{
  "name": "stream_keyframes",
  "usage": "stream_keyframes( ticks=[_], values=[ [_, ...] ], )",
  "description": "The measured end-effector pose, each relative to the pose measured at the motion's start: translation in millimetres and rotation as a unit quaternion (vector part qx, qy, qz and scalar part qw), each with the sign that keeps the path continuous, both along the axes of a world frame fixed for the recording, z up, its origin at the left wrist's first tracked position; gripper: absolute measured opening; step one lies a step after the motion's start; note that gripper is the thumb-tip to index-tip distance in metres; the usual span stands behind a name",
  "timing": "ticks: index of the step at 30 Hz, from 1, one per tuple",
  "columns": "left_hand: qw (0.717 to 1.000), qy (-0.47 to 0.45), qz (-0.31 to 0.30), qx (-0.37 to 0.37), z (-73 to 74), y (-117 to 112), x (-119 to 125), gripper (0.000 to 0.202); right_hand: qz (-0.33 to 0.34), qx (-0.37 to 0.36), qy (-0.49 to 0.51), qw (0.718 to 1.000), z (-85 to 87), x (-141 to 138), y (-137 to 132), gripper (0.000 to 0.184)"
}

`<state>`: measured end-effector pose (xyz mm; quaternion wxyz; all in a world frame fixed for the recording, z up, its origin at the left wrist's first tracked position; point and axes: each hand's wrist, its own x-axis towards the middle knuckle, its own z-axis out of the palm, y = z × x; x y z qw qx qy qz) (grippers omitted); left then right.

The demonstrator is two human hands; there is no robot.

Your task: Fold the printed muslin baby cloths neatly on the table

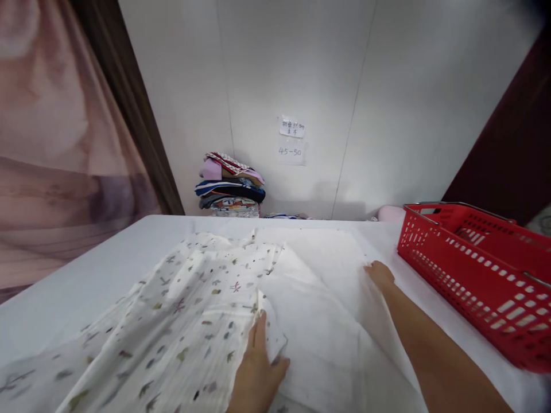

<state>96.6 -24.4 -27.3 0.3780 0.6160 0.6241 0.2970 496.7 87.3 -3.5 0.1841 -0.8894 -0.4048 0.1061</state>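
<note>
A thin white garment (206, 321) with small coloured prints lies spread over the table in front of me. Its right part is a plain white fabric panel (314, 327), which looks like the unprinted reverse. My left hand (257, 364) rests on the printed side near the middle, fingers stretched out and thumb apart, beside a small turned-up flap (267, 318). Farther out on the right, my right hand (380, 275) has its fingers closed on the far right edge of the plain panel. That edge hangs along my right forearm.
A red perforated basket (477, 281) with metal handles stands on the white table (107, 258) at the right. Behind the table's far edge rises a stack of folded clothes (232, 186). Paper signs (293, 140) hang on the wall, and a pinkish curtain (64, 160) is at left.
</note>
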Motion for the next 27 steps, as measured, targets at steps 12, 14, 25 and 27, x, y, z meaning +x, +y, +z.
stream_keyframes(
  ticks=[12,14,25,27],
  values=[
    [0.934,-0.304,0.159,-0.099,20.0,5.5,-40.4,0.022,0.454,0.107,0.166,0.869,44.1,-130.2,-145.8,0.023],
    [0.873,-0.418,0.208,-0.139,22.9,-6.5,-51.6,0.020,0.521,0.028,0.212,0.826,37.3,-154.9,-184.8,0.020],
    [0.869,-0.447,0.163,-0.135,20.3,-50.8,-53.2,0.025,0.527,0.026,0.168,0.833,25.5,-254.3,-166.9,0.043],
    [0.888,-0.420,0.146,-0.116,21.9,-54.4,-52.5,0.027,0.482,0.064,0.100,0.868,18.2,-263.6,-150.9,0.041]
  ],
)
